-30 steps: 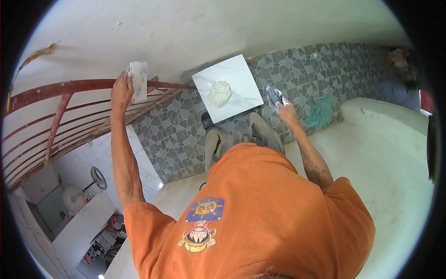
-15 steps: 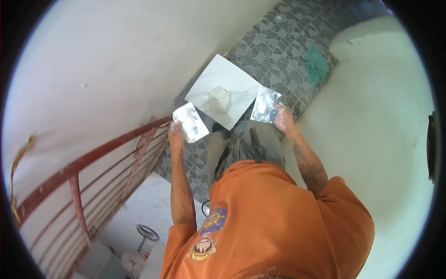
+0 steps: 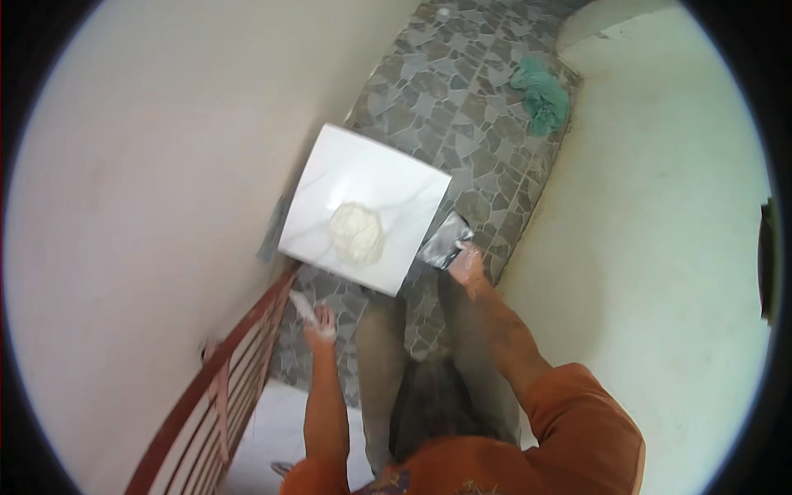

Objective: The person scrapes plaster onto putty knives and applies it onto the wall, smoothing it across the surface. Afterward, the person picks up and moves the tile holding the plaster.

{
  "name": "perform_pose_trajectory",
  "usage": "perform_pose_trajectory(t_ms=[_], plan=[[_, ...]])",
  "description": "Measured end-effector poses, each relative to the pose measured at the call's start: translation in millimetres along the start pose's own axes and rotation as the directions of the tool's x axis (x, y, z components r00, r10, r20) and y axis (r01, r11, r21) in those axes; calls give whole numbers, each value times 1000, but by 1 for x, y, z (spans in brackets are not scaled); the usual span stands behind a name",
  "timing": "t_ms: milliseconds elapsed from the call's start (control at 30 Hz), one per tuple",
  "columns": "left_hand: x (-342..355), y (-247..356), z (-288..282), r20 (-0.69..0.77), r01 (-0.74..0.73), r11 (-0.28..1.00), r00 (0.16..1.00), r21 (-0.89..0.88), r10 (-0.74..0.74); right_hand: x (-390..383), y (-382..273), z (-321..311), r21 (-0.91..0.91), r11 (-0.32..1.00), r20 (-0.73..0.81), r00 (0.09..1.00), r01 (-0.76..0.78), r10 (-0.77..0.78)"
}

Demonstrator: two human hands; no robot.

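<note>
A mound of off-white, putty-like paste [image 3: 356, 233] sits on a square white marbled tile [image 3: 388, 177]. My right hand [image 3: 467, 264] grips a flat, shiny rectangular plastering trowel [image 3: 445, 239] beside the tile's right corner. Below the tile's left side, my left hand [image 3: 320, 327] is closed on a second flat plastering trowel [image 3: 302, 305], which shows nearly edge-on as a pale strip. White smears mark the fingers of both hands. Neither trowel touches the mound.
A red metal railing [image 3: 206, 371] runs along the lower left. Pale walls [image 3: 627, 272] rise on both sides of the grey stone-patterned floor [image 3: 429, 91]. A crumpled green cloth or bag [image 3: 542, 95] lies by the right wall.
The view has shifted, so the tile appears lower and further left. My left trowel has turned from face-up to nearly edge-on. Both hands keep their trowels.
</note>
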State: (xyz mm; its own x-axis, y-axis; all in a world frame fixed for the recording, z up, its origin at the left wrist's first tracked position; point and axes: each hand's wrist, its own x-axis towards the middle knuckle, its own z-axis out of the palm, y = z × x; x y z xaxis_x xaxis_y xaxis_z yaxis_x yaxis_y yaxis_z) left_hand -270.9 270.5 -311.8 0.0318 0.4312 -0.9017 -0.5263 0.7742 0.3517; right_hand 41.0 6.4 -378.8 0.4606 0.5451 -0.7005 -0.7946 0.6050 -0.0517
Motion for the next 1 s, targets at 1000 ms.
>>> perform_pose_trajectory(t_ms=[1000], plan=[[237, -15, -5, -59, -41, 992, 998, -117, 34, 137, 90, -135, -104, 981, 61, 985, 165, -160]])
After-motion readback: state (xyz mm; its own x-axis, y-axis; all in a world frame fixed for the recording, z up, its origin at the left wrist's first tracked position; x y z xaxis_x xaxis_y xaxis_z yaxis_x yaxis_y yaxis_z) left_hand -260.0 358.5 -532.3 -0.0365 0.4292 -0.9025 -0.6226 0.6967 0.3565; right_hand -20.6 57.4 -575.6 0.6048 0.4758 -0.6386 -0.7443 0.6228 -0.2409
